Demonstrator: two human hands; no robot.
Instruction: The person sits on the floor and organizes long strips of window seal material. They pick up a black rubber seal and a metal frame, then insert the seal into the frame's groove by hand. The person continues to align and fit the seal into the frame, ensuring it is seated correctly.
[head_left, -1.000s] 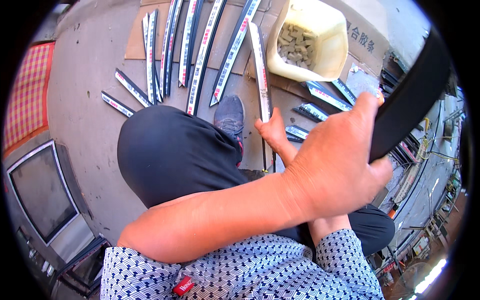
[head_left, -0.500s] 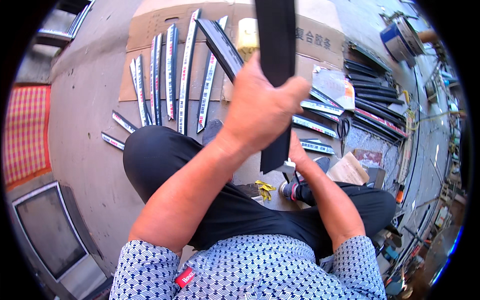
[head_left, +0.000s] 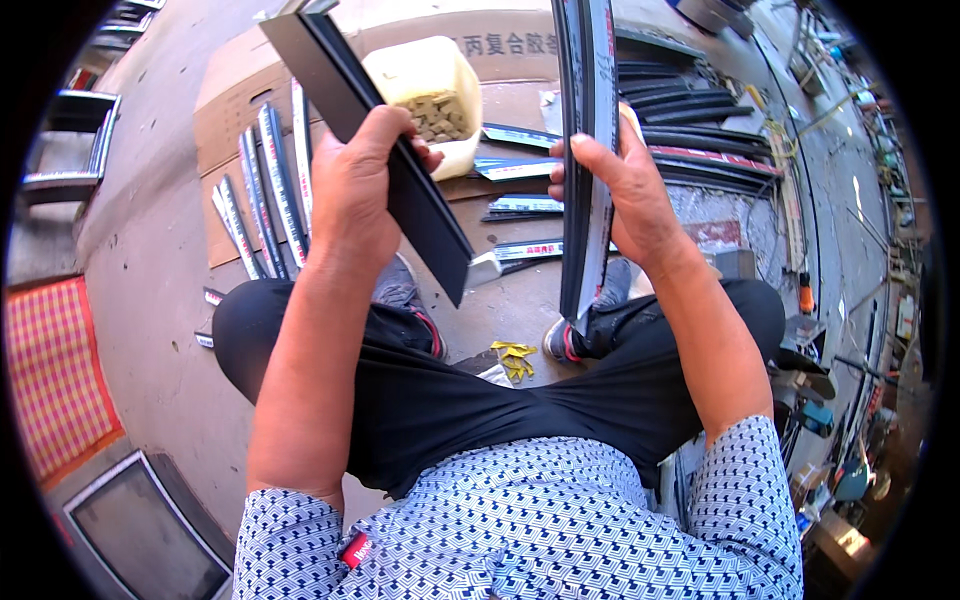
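My left hand (head_left: 355, 195) is closed around a dark, flat-sided profile bar (head_left: 325, 80), which slants from upper left down toward the middle. A small pale corner piece (head_left: 484, 268) sticks out of its lower end. In my right hand (head_left: 640, 200) a second profile bar (head_left: 592, 90) stands nearly upright, thumb across it, showing black grooves and a pale printed film strip. The two bars are apart. Between and beyond them lies a cream plastic tub (head_left: 465, 80), its opening toward me, holding many small pale blocks (head_left: 437, 118).
Several film-covered strips (head_left: 283, 170) lie on flattened cardboard (head_left: 225, 125) at left; more short ones (head_left: 525, 204) lie between my hands. Dark profiles (head_left: 690, 110) are stacked at right. Yellow scraps (head_left: 514, 360) lie between my feet. At lower left are a checked cloth (head_left: 60, 370) and framed panel (head_left: 145, 535).
My hands have moved apart, left hand leftward and right hand up and rightward. The second bar now shows in my right hand, and the tub has come into fuller view.
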